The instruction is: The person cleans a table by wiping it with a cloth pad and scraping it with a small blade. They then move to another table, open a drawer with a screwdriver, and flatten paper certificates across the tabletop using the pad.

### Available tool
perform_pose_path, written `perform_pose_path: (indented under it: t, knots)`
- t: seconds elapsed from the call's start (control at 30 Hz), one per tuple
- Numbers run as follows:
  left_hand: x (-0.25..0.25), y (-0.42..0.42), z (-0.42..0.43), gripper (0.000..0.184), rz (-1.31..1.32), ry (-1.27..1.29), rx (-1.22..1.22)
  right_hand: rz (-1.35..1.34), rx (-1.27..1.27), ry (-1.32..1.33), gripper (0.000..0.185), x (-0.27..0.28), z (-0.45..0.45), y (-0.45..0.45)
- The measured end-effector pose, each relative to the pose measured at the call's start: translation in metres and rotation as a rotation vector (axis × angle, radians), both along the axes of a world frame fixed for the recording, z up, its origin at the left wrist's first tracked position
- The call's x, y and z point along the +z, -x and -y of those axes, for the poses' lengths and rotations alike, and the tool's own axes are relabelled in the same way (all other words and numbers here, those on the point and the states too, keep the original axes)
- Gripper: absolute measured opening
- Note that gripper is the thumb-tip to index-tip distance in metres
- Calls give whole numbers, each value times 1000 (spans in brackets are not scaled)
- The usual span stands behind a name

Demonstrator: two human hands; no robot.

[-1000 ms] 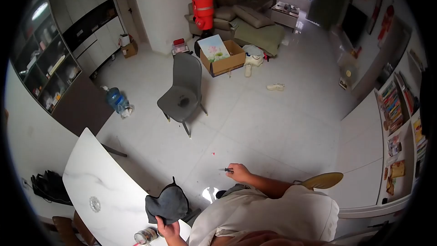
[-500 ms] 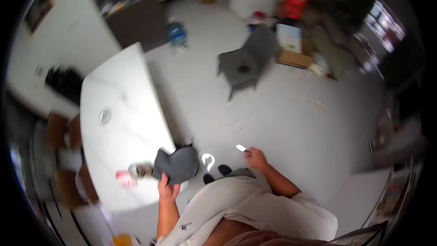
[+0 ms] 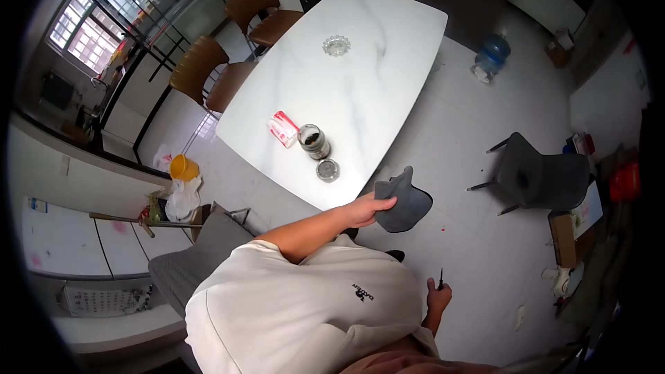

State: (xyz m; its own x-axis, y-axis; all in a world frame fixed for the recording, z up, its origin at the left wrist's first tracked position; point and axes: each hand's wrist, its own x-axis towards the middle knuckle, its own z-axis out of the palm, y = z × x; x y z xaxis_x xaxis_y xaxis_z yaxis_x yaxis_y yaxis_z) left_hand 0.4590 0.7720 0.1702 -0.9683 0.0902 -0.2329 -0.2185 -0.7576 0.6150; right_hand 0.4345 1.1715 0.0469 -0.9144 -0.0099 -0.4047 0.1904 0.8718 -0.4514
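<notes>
My left hand (image 3: pixel 361 212) is closed on the edge of a dark grey, flat pad with a curved outline (image 3: pixel 410 209), thumb on top. The pad hangs just off the near corner of the white marble-patterned table (image 3: pixel 388 97). Lower right, my right hand (image 3: pixel 438 298) grips a small knife (image 3: pixel 441 277) by its dark handle. The blade points away from me and shows nearly edge-on. On the table near my left arm stand an open glass jar (image 3: pixel 314 143) with dark contents, a round lid (image 3: pixel 327 170) and a red and white packet (image 3: pixel 282 129).
A glass ashtray (image 3: pixel 337 46) sits farther back on the table. Brown chairs (image 3: pixel 201 73) line its left side. A grey chair (image 3: pixel 533 173) and a cardboard box (image 3: pixel 562 239) are at right. A blue water bottle (image 3: pixel 492 54) stands on the floor behind.
My view has swung left, so the table now fills the middle. Both hands keep hold of the pad and the knife. The knife blade, broadside before, now shows edge-on.
</notes>
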Motion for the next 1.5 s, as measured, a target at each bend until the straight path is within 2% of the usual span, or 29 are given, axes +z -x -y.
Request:
perform_pose_path:
  t: [0.03,0.07,0.17,0.27,0.33,0.43,0.53,0.57,0.63,0.67,0.8,1.0,1.07,1.27,1.5]
  knots:
    - [1,14,-13,58,-12,-8,-21,-9,0,-9,50,5,-12,8]
    - [2,24,-27,59,4,-16,-14,-220,13,-57,50,-18,-36,9]
    - [9,57,-71,59,29,-14,-68,-162,-106,-12,51,0,-81,23]
    - [23,87,-112,56,79,12,-128,-216,-185,-8,52,-13,-141,28]
    - [21,103,-133,53,113,31,-150,-145,-261,-9,53,-11,-173,25]
    - [13,128,-154,49,115,28,-198,-20,-525,158,52,-11,-203,17]
    - [13,155,-174,50,130,1,-274,-166,-547,80,49,-63,-230,-7]
    - [11,167,-181,52,123,11,-310,-105,-633,172,48,-57,-229,-11]
    - [6,188,-195,56,110,27,-383,12,-804,360,46,-8,-200,-6]
    - [4,199,-203,57,105,16,-418,16,-792,326,44,-3,-196,-9]
    - [2,243,-242,57,47,-19,-576,-83,-961,455,44,-12,-190,-19]
    - [7,295,-286,57,67,-33,-758,-141,-1040,391,47,-8,-190,-16]
    - [10,313,-296,59,34,-32,-773,-143,-1054,402,48,5,-185,-7]
    - [-1,344,-289,61,67,-17,-738,-130,-1066,503,48,-5,-175,25]
    - [-7,317,-230,61,70,-1,-494,-72,-687,485,45,-6,-197,99]
